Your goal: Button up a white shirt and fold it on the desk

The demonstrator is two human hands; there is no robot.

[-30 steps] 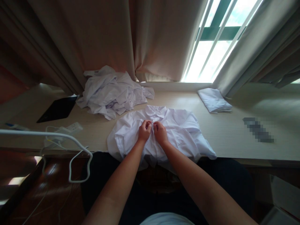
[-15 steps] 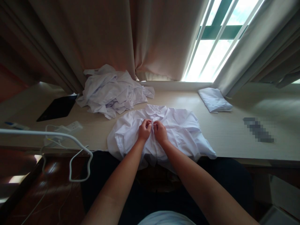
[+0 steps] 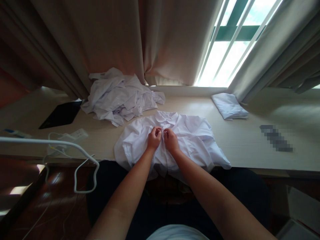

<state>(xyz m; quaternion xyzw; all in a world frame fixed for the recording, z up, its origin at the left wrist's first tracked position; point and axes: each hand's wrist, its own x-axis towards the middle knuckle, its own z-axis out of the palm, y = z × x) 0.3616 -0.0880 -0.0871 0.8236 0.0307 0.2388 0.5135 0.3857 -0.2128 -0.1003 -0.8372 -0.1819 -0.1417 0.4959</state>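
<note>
A white shirt (image 3: 195, 140) lies spread on the table in front of me, its collar pointing away and its lower edge hanging over the table's front edge. My left hand (image 3: 154, 137) pinches the shirt's front opening just below the collar. Close beside it, my right hand (image 3: 171, 140) is closed on the opposite edge of the same opening. The fingertips of both hands nearly meet at the middle line. Any button between them is too small to make out.
A heap of crumpled white shirts (image 3: 120, 96) sits at the back left, and a folded white garment (image 3: 229, 106) at the back right. At left are a black flat object (image 3: 61, 115), a power strip (image 3: 78, 135) and a bent white tube (image 3: 82, 151). Curtains (image 3: 175, 43) hang behind the table (image 3: 240, 143).
Both hands stay at the same spot on the shirt's front. Nothing else has visibly moved apart from a very slight shift of the view.
</note>
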